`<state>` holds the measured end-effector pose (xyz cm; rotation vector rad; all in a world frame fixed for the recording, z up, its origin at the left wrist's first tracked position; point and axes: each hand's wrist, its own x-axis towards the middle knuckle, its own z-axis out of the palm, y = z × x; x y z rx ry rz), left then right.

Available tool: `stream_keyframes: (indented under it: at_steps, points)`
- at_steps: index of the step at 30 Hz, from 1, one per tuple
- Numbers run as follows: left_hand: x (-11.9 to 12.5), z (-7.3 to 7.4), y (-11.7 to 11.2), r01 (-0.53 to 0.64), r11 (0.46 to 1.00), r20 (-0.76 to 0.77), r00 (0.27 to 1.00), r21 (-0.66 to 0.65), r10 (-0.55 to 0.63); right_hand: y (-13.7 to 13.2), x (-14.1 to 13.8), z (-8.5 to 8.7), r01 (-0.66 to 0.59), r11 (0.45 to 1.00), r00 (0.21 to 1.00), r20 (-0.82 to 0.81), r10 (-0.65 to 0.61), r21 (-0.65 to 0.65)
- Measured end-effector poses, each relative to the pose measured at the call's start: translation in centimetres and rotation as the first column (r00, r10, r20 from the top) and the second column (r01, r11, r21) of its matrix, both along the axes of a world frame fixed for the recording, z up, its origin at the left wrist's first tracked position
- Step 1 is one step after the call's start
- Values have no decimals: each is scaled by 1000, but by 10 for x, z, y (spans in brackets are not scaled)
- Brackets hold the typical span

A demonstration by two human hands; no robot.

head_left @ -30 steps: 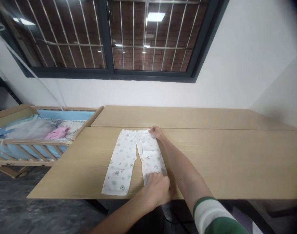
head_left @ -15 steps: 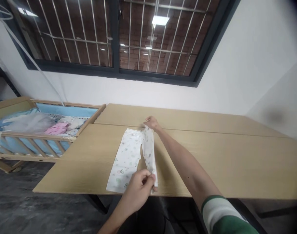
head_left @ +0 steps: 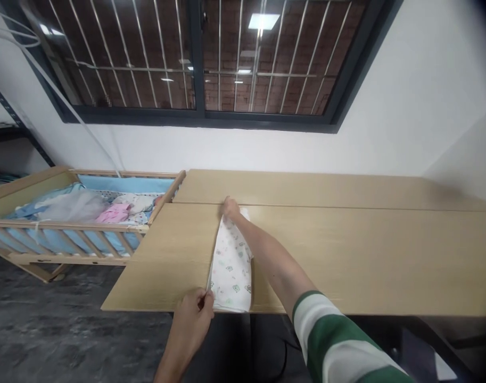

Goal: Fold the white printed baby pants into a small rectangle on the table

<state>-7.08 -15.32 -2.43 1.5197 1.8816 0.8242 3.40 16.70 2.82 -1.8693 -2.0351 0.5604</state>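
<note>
A pair of white baby pants with small printed figures lies folded lengthwise on the wooden table, one leg over the other. My left hand pinches the lower left corner at the leg hem, by the table's front edge. At the far end, my right hand is closed on the upper left corner of the waist, and its fingertips are partly hidden. The right forearm, in a green and white striped sleeve, crosses above the table to the right of the pants.
The wooden table extends to the right, with a seam running along it. On the left stands a wooden crib with blue lining, holding a pink cloth and sheer white netting. A barred window is in the wall behind.
Both hands have moved left, carrying the right leg of the pants over the left one. The pants were spread with both legs apart and are now a narrow strip. The view has shifted slightly.
</note>
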Motion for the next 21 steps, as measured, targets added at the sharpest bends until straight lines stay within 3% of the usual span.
stream_keyframes:
  at_steps: [3,5,6,7,8,10,12,13,16,19,21]
  points:
    - [8,6,-16,-55,977,-382,915,204,132,-19,-4,6,-77,995,997,-7,77,62]
    - [22,4,-28,66,917,-487,861,394,147,-47,-3,9,-223,967,974,-25,227,123]
    - [30,1,-33,146,873,-522,842,465,136,-66,-1,9,-350,924,933,-33,359,151]
    - [38,-5,-38,208,838,-556,821,504,130,-88,3,10,-506,843,853,-37,520,180]
    - [46,-12,-41,245,817,-589,796,521,137,-112,9,9,-676,711,719,-36,694,196]
    - [58,-30,-46,271,799,-643,745,537,179,-161,26,5,-875,460,459,-43,888,151]
    - [63,-48,-46,293,770,-675,702,566,228,-198,47,-2,-944,318,313,-60,948,91]
    - [64,-56,-46,312,750,-686,684,583,248,-209,57,-7,-957,285,282,-69,957,44]
    - [64,-76,-41,288,746,-692,655,600,303,-204,79,-23,-954,296,298,-46,954,-40]
    - [71,-85,-35,165,772,-654,655,614,379,-155,83,-35,-919,392,391,23,920,-39]
    - [78,-88,-32,125,750,-622,655,649,429,-111,82,-41,-880,474,471,76,879,-30]
